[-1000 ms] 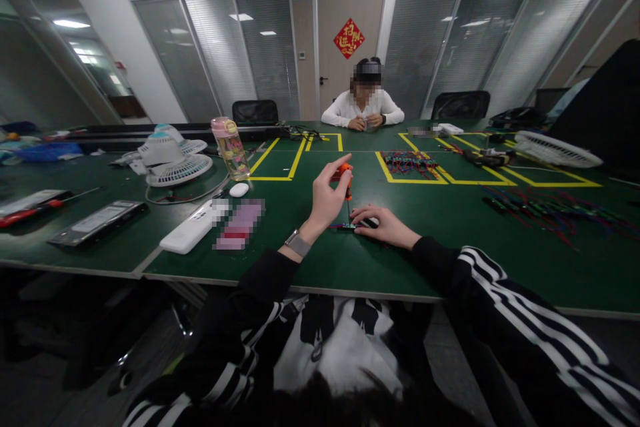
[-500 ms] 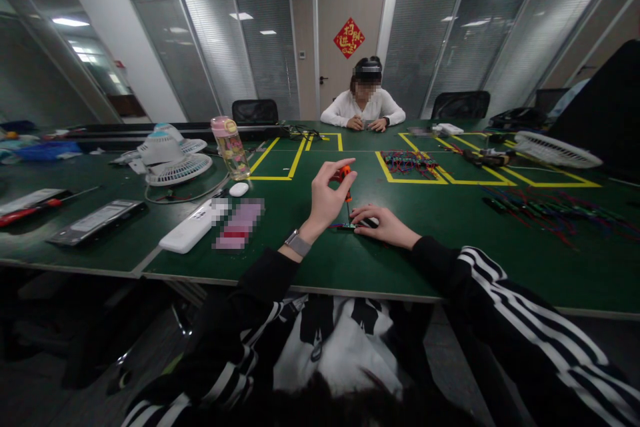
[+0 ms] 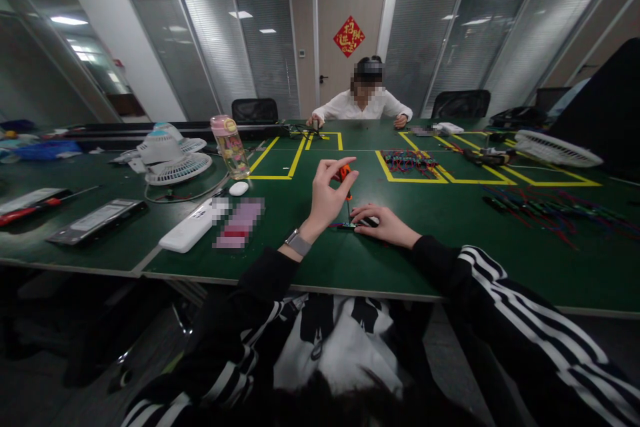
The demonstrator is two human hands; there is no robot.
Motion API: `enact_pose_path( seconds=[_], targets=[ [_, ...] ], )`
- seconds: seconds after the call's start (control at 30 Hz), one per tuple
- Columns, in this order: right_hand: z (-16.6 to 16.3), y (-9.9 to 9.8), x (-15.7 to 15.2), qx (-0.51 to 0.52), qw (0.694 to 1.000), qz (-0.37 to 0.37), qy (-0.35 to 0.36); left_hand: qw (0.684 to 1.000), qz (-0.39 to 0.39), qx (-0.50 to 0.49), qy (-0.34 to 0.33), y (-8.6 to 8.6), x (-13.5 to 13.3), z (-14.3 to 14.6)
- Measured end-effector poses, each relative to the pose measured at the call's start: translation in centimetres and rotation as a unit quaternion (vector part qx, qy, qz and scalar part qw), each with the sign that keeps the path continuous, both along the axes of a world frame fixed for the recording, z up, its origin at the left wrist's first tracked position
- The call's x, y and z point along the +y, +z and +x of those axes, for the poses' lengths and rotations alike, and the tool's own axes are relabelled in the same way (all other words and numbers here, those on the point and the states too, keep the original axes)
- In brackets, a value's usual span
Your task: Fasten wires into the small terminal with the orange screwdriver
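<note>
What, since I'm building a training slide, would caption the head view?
The wearer's left hand holds an orange-handled screwdriver upright over a small circuit board, the right hand touching it.

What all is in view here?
board: 1, green, near centre
screwdriver: 1, orange, nearly upright at board
wired boards: 2 bunches, green, right
table: 1, green, centre
tape: several, yellow, on table
bottle: 1, pink-topped, left
fans: 2+, white, left and right
block: 1, white, left
case: 1, white, by bottle
blurred item: 1, pink, beside block
boxes: 2, grey, far left
tool: 1, red, far left
chairs: 2+, black, far side
co-worker: 1, white-topped, behind table
door: 1, beige, behind co-worker
sign: 1, red, on door
watch: 1, grey, left wrist
left hand: 1, bare, holding screwdriver
right hand: 1, bare, at board
</note>
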State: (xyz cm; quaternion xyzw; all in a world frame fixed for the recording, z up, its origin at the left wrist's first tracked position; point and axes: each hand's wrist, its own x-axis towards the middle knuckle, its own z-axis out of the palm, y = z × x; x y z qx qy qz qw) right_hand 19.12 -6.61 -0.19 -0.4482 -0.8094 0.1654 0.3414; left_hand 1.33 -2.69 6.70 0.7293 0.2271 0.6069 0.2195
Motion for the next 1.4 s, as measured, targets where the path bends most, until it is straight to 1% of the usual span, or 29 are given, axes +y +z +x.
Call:
enact_pose_path(
  seconds=[0.17, 0.2, 0.3, 0.37, 0.43, 0.57, 0.63, 0.73, 0.8, 0.87, 0.97, 1.03, 1.17, 1.23, 1.4],
  targets=[
    [0.01, -0.06, 0.02, 0.003, 1.000, 0.004, 0.002, 0.997, -0.027, 0.003, -0.068, -0.08, 0.11, 0.12],
    [0.02, -0.05, 0.01, 0.002, 1.000, 0.004, 0.002, 0.998, -0.025, 0.002, -0.064, -0.11, 0.12, 0.12],
    [0.06, -0.05, 0.01, 0.000, 1.000, 0.004, 0.001, 1.000, 0.000, 0.001, -0.010, -0.13, 0.11, 0.07],
    [0.08, -0.05, 0.03, 0.000, 1.000, 0.002, 0.002, 1.000, 0.006, 0.003, 0.012, -0.10, 0.10, 0.03],
    [0.07, -0.04, 0.04, 0.001, 1.000, 0.002, 0.004, 1.000, 0.000, 0.011, -0.001, -0.05, 0.11, 0.02],
    [0.05, -0.01, 0.02, -0.001, 1.000, 0.002, 0.001, 0.998, -0.016, 0.016, -0.061, -0.07, 0.15, 0.11],
    [0.04, -0.01, 0.01, 0.000, 1.000, 0.001, 0.001, 0.998, -0.015, 0.007, -0.054, -0.11, 0.15, 0.13],
    [0.04, -0.02, -0.01, 0.003, 1.000, 0.000, 0.003, 1.000, -0.003, -0.002, -0.011, -0.14, 0.11, 0.06],
    [0.03, -0.01, -0.01, 0.003, 1.000, 0.000, 0.005, 1.000, -0.001, 0.000, 0.001, -0.12, 0.09, 0.00],
    [0.03, 0.00, 0.00, 0.002, 1.000, 0.002, 0.005, 1.000, -0.010, 0.006, -0.013, -0.07, 0.09, 0.00],
    [0.02, 0.02, 0.00, 0.002, 1.000, 0.007, 0.004, 0.997, -0.039, 0.007, -0.062, -0.03, 0.08, 0.09],
    [0.00, 0.05, -0.03, 0.002, 1.000, 0.007, 0.003, 0.996, -0.052, -0.001, -0.070, -0.01, 0.02, 0.15],
    [-0.05, 0.15, -0.11, 0.001, 1.000, 0.000, 0.003, 1.000, -0.021, -0.008, -0.007, 0.10, -0.13, 0.09],
    [-0.05, 0.17, -0.11, 0.001, 1.000, -0.002, 0.004, 1.000, -0.010, -0.002, 0.005, 0.16, -0.16, 0.06],
    [-0.04, 0.16, -0.06, -0.004, 1.000, 0.002, 0.004, 0.997, -0.047, 0.003, -0.056, 0.03, 0.02, 0.22]
  ],
)
